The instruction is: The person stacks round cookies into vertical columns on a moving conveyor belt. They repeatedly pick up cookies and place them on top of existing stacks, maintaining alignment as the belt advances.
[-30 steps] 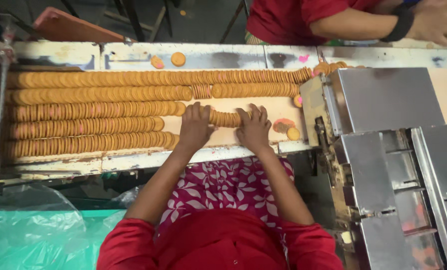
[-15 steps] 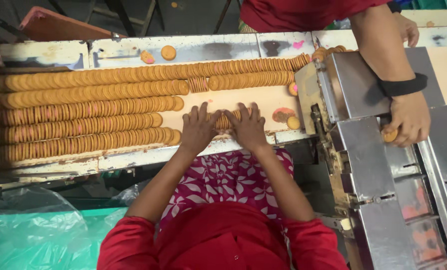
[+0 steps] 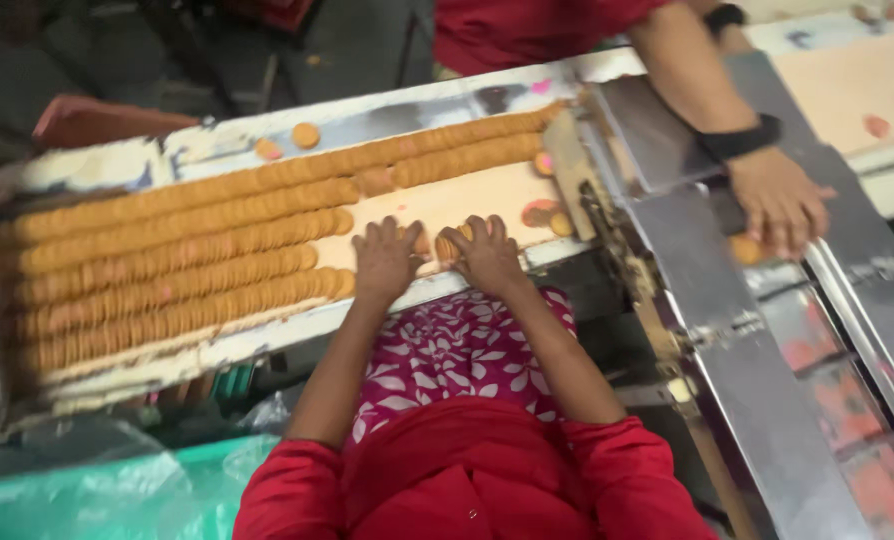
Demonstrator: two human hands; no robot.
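Note:
My left hand point(image 3: 385, 260) and my right hand point(image 3: 487, 255) lie palm down on the pale conveyor tray point(image 3: 467, 200), squeezing a short stack of round brown biscuits point(image 3: 443, 245) between them. To the left run several long rows of the same biscuits on edge point(image 3: 177, 270). My sleeves are red, and a pink patterned cloth covers my lap.
A co-worker's hand point(image 3: 779, 205) with a black wristband reaches down onto the steel packing machine point(image 3: 757, 380) at right, over a biscuit point(image 3: 745, 250). Loose biscuits point(image 3: 305, 135) lie on the tray's far rim. Green plastic sheeting point(image 3: 67, 495) sits lower left.
The view has tilted and shifted. My hands stay pressed around the short biscuit stack. The co-worker's arm has come down from the top right onto the steel machine.

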